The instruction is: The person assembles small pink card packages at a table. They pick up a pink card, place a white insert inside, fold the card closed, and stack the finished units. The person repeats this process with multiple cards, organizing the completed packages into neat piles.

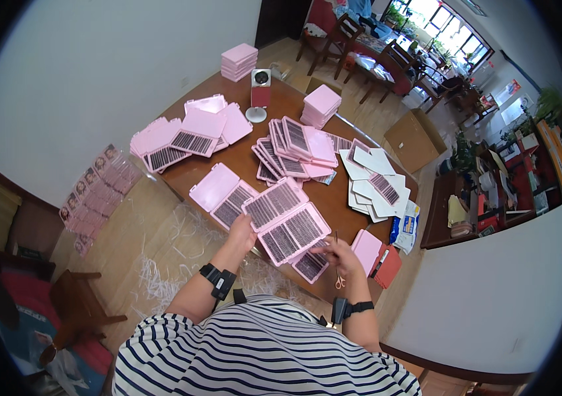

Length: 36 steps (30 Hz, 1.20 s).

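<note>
Passage across the table (241, 162) is restricted. The near edge is blocked by the open pink case (285, 221) between both hands. At 11 o'clock a spread of opened cases (185, 135) lies; at 12 o'clock an overlapping heap (297, 148); at 2 o'clock white cards (373, 178). Bare wood is left between these clusters.

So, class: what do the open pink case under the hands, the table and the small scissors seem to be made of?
Open pink case: probably moulded plastic, with smooth, even pink hinged halves holding dark rows.
Table: looks like varnished wood, reddish brown with a slight sheen.
Scissors, in the right hand: apparently thin metal blades with pale handles, though too small to be sure.
</note>
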Available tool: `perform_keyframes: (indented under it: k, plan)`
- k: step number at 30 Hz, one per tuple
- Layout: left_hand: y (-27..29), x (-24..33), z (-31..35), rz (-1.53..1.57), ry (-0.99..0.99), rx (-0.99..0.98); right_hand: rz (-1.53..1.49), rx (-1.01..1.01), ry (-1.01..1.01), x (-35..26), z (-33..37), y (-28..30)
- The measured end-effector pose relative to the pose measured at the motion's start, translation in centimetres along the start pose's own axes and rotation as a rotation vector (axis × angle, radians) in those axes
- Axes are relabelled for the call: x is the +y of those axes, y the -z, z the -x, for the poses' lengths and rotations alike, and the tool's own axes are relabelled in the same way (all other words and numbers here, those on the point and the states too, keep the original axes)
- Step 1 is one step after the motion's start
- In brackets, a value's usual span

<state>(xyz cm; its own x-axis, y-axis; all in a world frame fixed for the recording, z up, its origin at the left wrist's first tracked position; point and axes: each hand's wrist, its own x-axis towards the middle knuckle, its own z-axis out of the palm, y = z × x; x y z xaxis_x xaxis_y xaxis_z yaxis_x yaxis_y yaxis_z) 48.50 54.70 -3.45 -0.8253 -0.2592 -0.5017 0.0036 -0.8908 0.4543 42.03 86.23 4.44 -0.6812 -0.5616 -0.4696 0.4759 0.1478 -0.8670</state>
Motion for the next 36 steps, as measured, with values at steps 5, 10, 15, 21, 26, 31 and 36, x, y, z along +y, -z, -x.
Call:
perform_keyframes:
  k: [5, 10, 15, 21, 26, 31, 36]
  plan:
    - [-2.7, -1.8, 2.0, -0.538, -0.462, -0.038, -0.289, 0.219, 0.012, 0.5, -0.8, -3.5]
    - [-4.7, -1.5, 5.7, -1.580, -1.085, -0.850, -0.598, 0.145, 0.148, -1.9, -0.5, -4.6]
    - [-6.8, -1.6, 6.1, -1.726, -1.225, -0.970, -0.246, 0.491, 0.189, -2.3, 0.2, -4.3]
    - [-10.8, -4.6, 4.2, -1.059, 0.004, -0.448, 0.031, 0.404, 0.252, -1.8, 2.8, -3.7]
    - [-13.2, -7.7, 5.1, -0.676, 0.305, -0.591, -0.692, 0.238, 0.191, -2.0, 4.5, -0.2]
    - [-14.4, -11.2, 5.6, -0.528, 0.512, -0.613, -1.004, 0.169, 0.043, 0.3, 4.8, 3.1]
    - [-14.9, -15.8, 4.7, -0.415, 0.556, -0.541, -1.069, -0.045, 0.100, 3.1, 7.8, 7.5]
